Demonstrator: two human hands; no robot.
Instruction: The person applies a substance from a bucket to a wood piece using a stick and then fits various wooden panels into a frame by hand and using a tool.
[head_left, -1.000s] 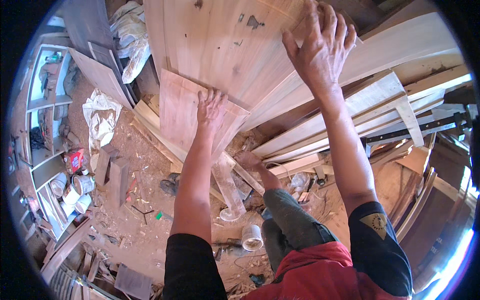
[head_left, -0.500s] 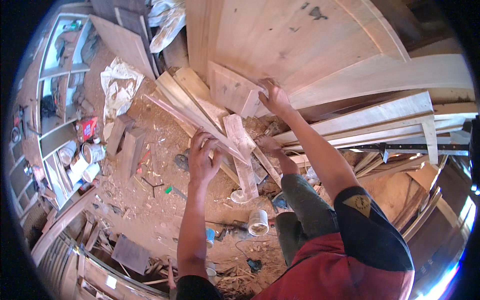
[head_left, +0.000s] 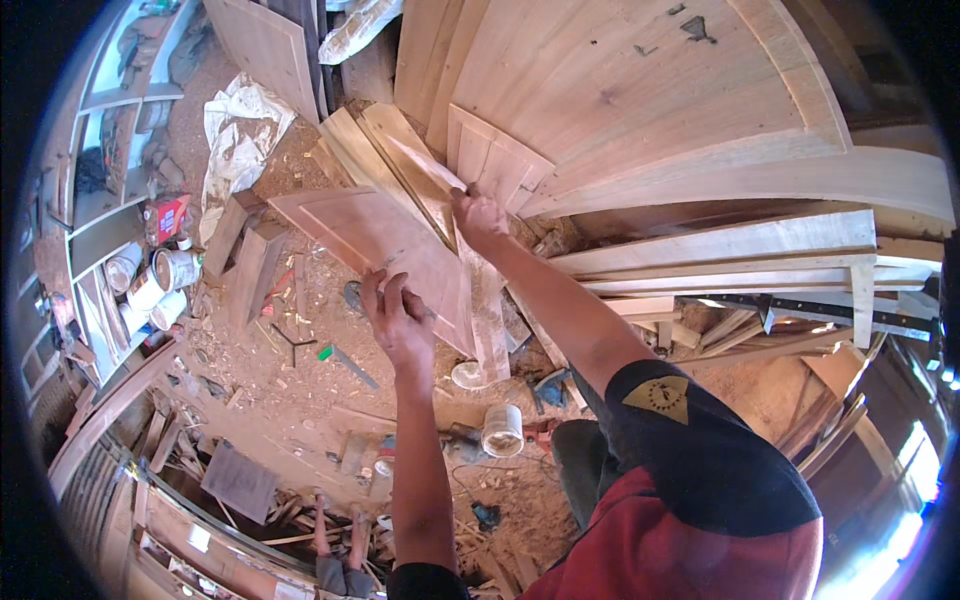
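Note:
A flat wooden panel (head_left: 400, 255) with a bevelled border lies tilted in front of me, its broad face showing. My left hand (head_left: 402, 330) has its fingers curled at the panel's near edge, gripping it. Beyond the panel, my right hand (head_left: 481, 219) is closed around the end of a thin, pale wooden piece (head_left: 428, 163), seen nearly edge-on. Behind that hand, a smaller framed panel (head_left: 490, 160) leans against a large curved wooden panel (head_left: 620, 100). Under the tilted panel's right end stands a wooden support (head_left: 489, 330), partly hidden.
Long boards (head_left: 720, 245) are stacked at the right. White buckets (head_left: 178, 270) stand by shelving at the left, near wooden blocks (head_left: 255, 270). Another bucket (head_left: 502, 430) stands near my legs. Another person's limbs (head_left: 340, 540) show at the lower left, among wood scraps.
The panel at my left hand has turned from nearly edge-on to showing its face. My right hand has moved left from the smaller framed panel and now grips the thin wooden piece.

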